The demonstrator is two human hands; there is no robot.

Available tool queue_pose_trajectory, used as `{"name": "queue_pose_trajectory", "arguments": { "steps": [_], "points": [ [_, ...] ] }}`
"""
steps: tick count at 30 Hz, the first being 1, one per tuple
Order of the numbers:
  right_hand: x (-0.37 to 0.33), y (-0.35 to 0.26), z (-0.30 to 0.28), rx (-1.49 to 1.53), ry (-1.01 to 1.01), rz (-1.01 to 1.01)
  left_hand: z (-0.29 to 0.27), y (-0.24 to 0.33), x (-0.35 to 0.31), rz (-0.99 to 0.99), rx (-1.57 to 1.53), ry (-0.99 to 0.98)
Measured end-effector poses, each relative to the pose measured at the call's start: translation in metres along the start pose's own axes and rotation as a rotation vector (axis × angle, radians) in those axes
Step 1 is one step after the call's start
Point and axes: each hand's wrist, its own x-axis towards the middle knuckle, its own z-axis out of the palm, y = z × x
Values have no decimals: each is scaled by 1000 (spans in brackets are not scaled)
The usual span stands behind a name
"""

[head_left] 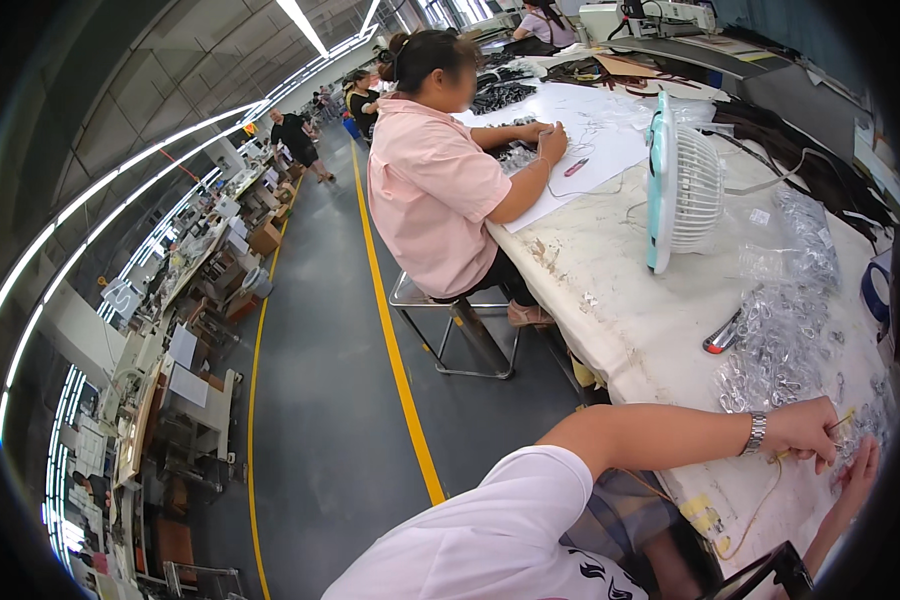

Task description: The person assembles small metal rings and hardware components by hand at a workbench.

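Note:
My left hand [806, 430], with a metal-band watch on its wrist, is closed in a pinch on a thin yellow cord [776, 474]. The cord trails down across the cloth toward the near table edge. Close beside it, at the right rim of the picture, my right hand [856, 474] has its fingertips drawn together. What they hold, if anything, is too small to make out. Around and beyond both hands lie many small silvery metal clasps [750, 385], some in clear plastic bags [808, 240].
A red-and-black box cutter [722, 333] lies left of the clasps. Farther off stands a teal-and-white fan [678, 190]. A co-worker in a pink shirt [430, 155] sits at the table's left side, handling thin cords over white paper [600, 130]. A tape roll [876, 290] is at right.

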Motion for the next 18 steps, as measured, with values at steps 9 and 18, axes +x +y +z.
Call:
{"name": "queue_pose_trajectory", "arguments": {
  "steps": [9,18],
  "points": [
    [6,35,-16,49,-126,83,-1,-11,11,59,-35,31],
    [21,43,-29,149,-118,40,2,-12,10,62,-40,18]
  ]
}}
